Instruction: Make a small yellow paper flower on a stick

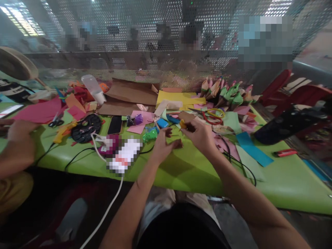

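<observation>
Above the front of the green table (178, 174), my right hand (199, 133) pinches a small yellow-orange piece (183, 123) between thumb and fingertips. Its exact kind is too small to tell. My left hand (164, 147) is just left of it, thumb and curled fingers apart, with nothing visible between them. Close beyond my left hand lie a blue packet (162, 123) and a shiny green wrapped bundle (150, 135). Scissors with red and yellow handles (213, 117) rest behind my right hand among paper scraps.
Left of my hands are a phone with a cable (126, 155), a dark phone (114, 125), a black round tray (86, 128) and a yellow glue gun (64, 131). A co-worker's arm (18, 147) reaches in from the left. Paper flowers (230, 91) and a black bottle (282, 124) stand right.
</observation>
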Demonstrator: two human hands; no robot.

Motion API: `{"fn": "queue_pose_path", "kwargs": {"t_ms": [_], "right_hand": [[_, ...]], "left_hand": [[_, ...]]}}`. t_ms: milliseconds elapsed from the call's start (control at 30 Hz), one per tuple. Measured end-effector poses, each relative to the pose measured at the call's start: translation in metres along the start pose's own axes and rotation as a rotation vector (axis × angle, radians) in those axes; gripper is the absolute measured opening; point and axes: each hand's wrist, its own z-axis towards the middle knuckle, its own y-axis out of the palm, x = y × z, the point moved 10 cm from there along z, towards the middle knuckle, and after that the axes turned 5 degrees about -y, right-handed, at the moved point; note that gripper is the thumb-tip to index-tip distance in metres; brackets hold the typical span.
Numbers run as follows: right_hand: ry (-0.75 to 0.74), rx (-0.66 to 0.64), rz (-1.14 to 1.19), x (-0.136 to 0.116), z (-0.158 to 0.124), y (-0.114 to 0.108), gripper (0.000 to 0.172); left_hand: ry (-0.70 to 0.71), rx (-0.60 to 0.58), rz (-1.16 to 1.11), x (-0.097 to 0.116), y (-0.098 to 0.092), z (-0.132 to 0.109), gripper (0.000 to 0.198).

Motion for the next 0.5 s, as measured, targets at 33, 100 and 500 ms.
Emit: {"fn": "queue_pose_path", "kwargs": {"t_ms": [33,100,500], "right_hand": [[0.027,0.014,0.065,0.005,0.003,-0.006,0.011],[0.077,0.014,0.176,0.014,0.005,-0.012,0.013],[0.339,-0.044,0.699,0.044,-0.028,0.005,0.03]], "left_hand": [[0.007,-0.066,0.129,-0.002,0.011,0.0,0.056],[0.026,-0.183,0.363,-0.008,0.03,-0.002,0.06],[0.015,-0.198,0.063,-0.006,0.028,0.003,0.038]]}}
